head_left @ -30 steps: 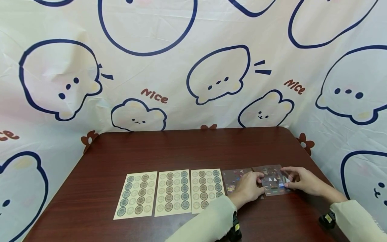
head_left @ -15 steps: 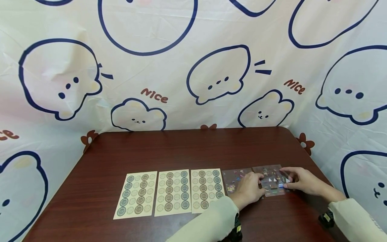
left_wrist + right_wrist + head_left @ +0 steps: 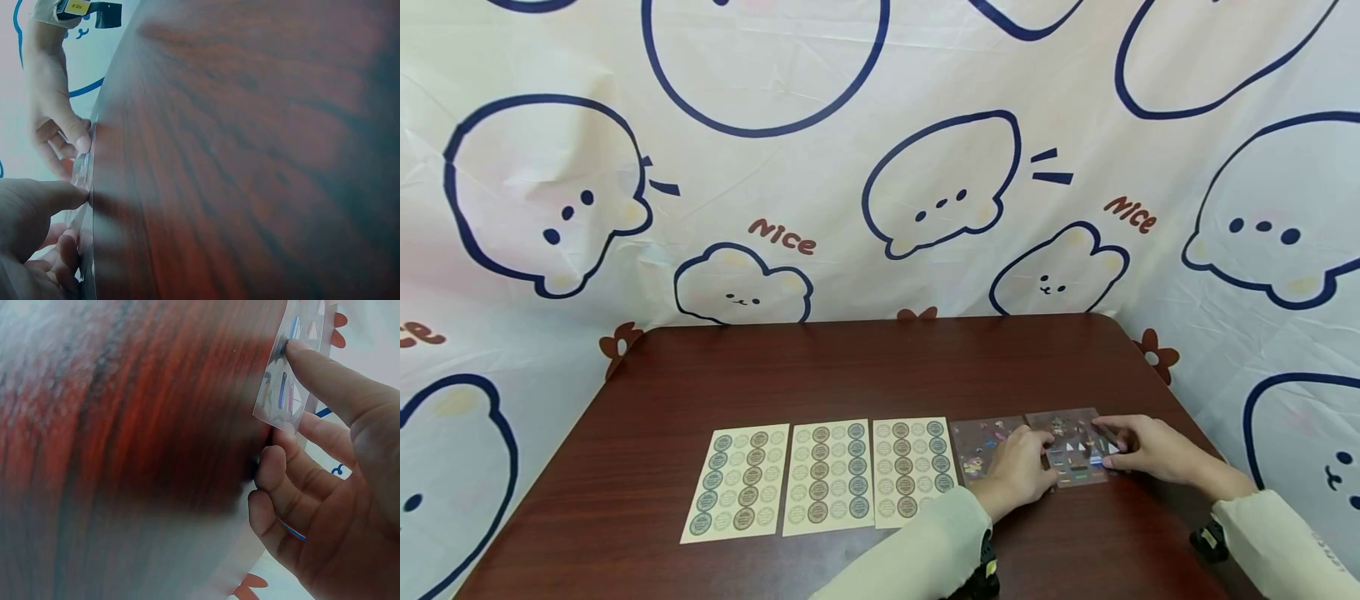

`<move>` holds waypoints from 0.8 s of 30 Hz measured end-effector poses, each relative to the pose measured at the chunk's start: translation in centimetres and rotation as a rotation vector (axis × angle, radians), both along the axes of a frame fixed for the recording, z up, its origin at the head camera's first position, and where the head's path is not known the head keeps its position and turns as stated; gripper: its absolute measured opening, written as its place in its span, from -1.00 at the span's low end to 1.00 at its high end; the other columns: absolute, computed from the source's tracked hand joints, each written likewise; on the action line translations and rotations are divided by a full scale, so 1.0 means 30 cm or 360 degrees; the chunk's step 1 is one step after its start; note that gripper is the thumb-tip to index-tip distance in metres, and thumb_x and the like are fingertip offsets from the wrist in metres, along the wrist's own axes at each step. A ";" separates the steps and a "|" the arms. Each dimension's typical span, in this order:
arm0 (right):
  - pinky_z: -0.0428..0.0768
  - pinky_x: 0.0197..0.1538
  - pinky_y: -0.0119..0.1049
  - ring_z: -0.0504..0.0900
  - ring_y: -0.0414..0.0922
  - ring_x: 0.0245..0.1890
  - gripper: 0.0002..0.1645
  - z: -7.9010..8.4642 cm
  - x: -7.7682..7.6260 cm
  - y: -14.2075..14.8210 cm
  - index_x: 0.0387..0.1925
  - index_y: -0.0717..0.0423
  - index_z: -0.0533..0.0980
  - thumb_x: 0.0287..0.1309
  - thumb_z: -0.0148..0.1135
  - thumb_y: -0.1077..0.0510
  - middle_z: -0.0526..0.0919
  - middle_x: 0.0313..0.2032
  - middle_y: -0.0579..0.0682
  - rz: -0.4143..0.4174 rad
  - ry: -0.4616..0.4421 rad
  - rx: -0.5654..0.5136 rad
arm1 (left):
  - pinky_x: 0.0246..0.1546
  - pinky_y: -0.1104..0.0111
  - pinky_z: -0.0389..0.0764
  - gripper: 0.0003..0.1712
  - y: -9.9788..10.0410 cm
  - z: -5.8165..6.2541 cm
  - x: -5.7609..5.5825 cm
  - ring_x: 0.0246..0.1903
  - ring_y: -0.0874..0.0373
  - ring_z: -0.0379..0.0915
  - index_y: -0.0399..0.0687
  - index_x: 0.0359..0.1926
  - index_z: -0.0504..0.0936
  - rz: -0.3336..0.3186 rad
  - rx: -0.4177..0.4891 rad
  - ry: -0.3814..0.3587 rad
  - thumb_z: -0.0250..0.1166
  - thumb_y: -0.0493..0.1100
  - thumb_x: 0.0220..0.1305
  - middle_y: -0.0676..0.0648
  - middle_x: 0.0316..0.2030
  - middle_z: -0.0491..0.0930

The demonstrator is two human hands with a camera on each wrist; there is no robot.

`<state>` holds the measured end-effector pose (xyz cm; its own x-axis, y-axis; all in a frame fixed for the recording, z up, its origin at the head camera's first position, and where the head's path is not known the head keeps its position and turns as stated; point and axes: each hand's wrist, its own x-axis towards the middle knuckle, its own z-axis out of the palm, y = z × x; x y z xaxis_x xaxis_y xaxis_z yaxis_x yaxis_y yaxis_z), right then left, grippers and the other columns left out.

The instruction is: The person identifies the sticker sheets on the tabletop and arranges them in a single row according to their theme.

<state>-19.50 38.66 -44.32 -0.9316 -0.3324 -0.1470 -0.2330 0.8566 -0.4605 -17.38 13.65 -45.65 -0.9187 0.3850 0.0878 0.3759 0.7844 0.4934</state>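
Note:
A clear sticker sheet (image 3: 1075, 467) with small coloured pictures lies on the table at the right of the row. My left hand (image 3: 1017, 467) holds its left edge with thumb and forefinger, fingers curled. At the right edge my right hand (image 3: 1153, 450) grips the same sheet, thumb and forefinger spread along the side. In the right wrist view the thumb lies on the clear sticker sheet (image 3: 270, 412), with the other fingers curled. Left of it a second clear sticker sheet (image 3: 973, 442) lies partly hidden beneath my left hand and wrist.
Three cream sheets of round stickers, the left one (image 3: 735, 483), the middle one (image 3: 838, 479) and the right one (image 3: 891, 467), lie side by side on the dark wooden table (image 3: 850, 375). My left sleeve (image 3: 917, 542) covers a corner of the right one. A patterned cloth (image 3: 835, 183) hangs behind.
Almost nothing differs. Both hands stay at the edges of the right clear sticker sheet, with at most a tiny shift of the right hand and sleeve.

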 end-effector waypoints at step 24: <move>0.35 -0.49 -0.43 0.31 -0.35 -0.57 -0.19 -0.002 0.013 0.008 0.29 0.27 0.47 0.08 0.50 -0.03 0.44 -0.44 -0.12 0.0040 0.0048 -0.0009 | -0.17 0.55 0.50 -0.46 0.003 -0.003 0.006 -0.22 0.38 0.47 0.28 0.16 0.68 -0.0028 -0.0063 -0.0045 0.51 0.06 0.11 0.22 -0.17 0.56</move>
<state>-19.13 38.91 -44.37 -0.9270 -0.3565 -0.1169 -0.2682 0.8476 -0.4579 -17.20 13.74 -45.74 -0.9138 0.4037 0.0459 0.3759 0.7971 0.4727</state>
